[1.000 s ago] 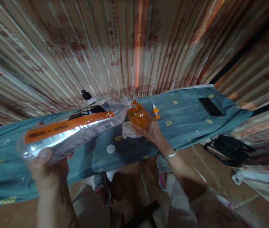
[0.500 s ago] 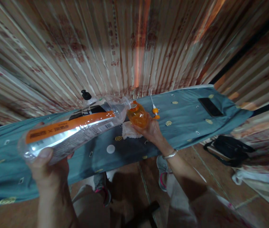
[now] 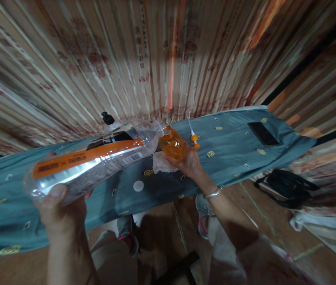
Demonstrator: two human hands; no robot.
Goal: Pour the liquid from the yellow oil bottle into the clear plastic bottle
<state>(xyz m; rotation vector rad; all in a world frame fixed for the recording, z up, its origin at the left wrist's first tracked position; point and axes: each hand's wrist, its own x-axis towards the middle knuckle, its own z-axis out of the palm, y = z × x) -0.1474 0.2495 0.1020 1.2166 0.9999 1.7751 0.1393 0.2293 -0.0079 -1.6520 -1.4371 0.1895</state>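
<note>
My left hand (image 3: 63,211) is closed around the base end of a large clear plastic bottle (image 3: 97,166) with an orange and silver label. The bottle lies tilted in the air, its open neck toward the right. That neck meets the mouth of a small orange see-through bottle (image 3: 174,145), which my right hand (image 3: 189,163) grips from the right and below. A pump top with an orange collar (image 3: 194,138) rests on the cloth just beyond my right hand. Below the bottles lie a lace-edged cloth (image 3: 163,163) and a round white cap (image 3: 138,186).
A teal patterned cloth (image 3: 230,158) covers the long narrow table. On its right part lies a black phone (image 3: 263,133). A bottle with a black pump top (image 3: 108,118) stands behind the large bottle. Curtains (image 3: 126,59) hang behind; a black bag (image 3: 286,187) sits at the lower right.
Almost nothing differs. The large bottle's base end has shifted very slightly to the right, while both hands keep their grips and the two bottle mouths stay together.
</note>
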